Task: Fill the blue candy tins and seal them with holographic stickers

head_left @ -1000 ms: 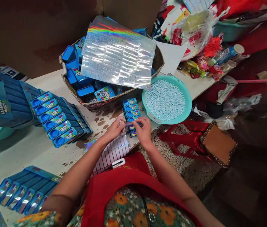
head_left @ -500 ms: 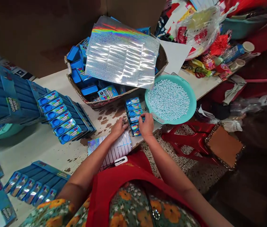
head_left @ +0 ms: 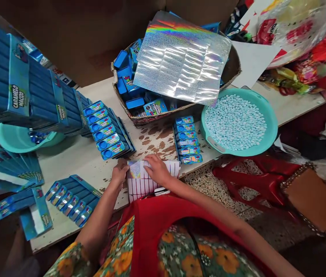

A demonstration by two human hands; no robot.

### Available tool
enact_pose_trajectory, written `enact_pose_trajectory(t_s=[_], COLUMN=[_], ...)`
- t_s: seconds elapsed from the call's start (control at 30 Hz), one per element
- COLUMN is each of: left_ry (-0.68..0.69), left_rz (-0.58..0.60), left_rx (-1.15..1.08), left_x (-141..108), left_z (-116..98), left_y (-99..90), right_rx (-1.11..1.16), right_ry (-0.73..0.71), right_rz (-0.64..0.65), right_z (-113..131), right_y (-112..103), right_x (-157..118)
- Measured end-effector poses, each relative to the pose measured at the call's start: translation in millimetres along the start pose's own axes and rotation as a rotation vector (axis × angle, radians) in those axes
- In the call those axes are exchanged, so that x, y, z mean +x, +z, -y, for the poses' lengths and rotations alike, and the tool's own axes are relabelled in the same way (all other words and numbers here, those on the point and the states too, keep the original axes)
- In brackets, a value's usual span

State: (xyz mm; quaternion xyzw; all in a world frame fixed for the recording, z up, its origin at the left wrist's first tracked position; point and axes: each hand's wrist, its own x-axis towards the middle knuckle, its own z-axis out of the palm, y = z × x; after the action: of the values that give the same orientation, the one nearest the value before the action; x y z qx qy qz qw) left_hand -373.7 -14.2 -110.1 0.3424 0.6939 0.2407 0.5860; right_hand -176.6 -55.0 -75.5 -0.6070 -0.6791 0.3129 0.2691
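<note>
A sheet of silvery stickers [head_left: 140,187] lies at the table's front edge, partly peeled to its white backing. My left hand [head_left: 119,172] pinches the sheet's upper left corner. Over the upper middle of the same sheet is my right hand [head_left: 157,169], its fingers bent and apart near the shiny part; nothing shows in them. Behind and to the right stands a short row of blue candy tins [head_left: 186,135], a few with shiny strips on top. A teal basin [head_left: 272,123] full of pale blue candies sits to the right of the tins.
A cardboard box [head_left: 140,121] of blue tins, topped by a holographic sheet [head_left: 180,61], stands behind. Stacked tin packs [head_left: 36,92] and another teal basin [head_left: 13,140] are at the left. A red stool [head_left: 246,181] stands right, near plastic bags [head_left: 290,34].
Both hands have left the row of tins and moved left to the sticker sheet, which my left hand now grips. The view has shifted, so the table's things appear further right.
</note>
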Motion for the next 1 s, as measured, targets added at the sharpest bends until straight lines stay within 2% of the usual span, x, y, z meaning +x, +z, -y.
enact_pose_trajectory(t_s=[0.1, 0.17, 0.3, 0.53, 0.63, 0.7, 0.8, 0.87, 0.9, 0.93, 1.0], left_ry=[-0.032, -0.016, 0.027, -0.014, 0.027, 0.098, 0.341, 0.495, 0.529, 0.526, 0.436], left_rz=[0.079, 0.07, 0.034, -0.045, -0.07, -0.106, -0.226, -0.229, -0.21, -0.193, -0.22], left_rx=[-0.033, -0.004, 0.062, 0.042, 0.191, 0.405, 0.795, 0.935, 0.961, 0.972, 0.965], left_x=[-2.1, -4.9, -9.0, -5.5, -2.2, -4.5, -14.7, -20.6, -21.7, -21.1, -15.3], left_z=[-5.3, -7.6, -10.6, -8.0, -4.9, -6.0, -12.5, -17.0, -18.1, -18.2, -14.6], left_y=[-5.1, -9.1, -8.5, -3.2, -5.2, -4.8, 0.1, 4.1, 5.4, 5.7, 3.5], right_rx=[-0.076, -0.119, -0.15, -0.149, -0.089, 0.003, 0.237, 0.359, 0.393, 0.412, 0.42], right_ry=[0.03, 0.028, -0.03, -0.118, -0.07, 0.01, 0.182, 0.258, 0.277, 0.291, 0.308], right_rz=[0.115, 0.159, 0.206, 0.228, 0.224, 0.206, 0.095, 0.028, 0.007, -0.008, -0.014], right_z=[6.7, 9.1, 8.6, 5.7, 10.3, 12.7, 10.1, 3.6, -0.5, -5.0, -13.7], right_y=[20.2, 25.0, 25.8, 23.1, 16.5, 6.2, -16.3, -30.4, -35.2, -37.9, -35.9], right_x=[10.0, 12.0, 7.1, 2.9, 6.4, 7.9, 7.1, 5.0, 3.9, 2.8, 1.3])
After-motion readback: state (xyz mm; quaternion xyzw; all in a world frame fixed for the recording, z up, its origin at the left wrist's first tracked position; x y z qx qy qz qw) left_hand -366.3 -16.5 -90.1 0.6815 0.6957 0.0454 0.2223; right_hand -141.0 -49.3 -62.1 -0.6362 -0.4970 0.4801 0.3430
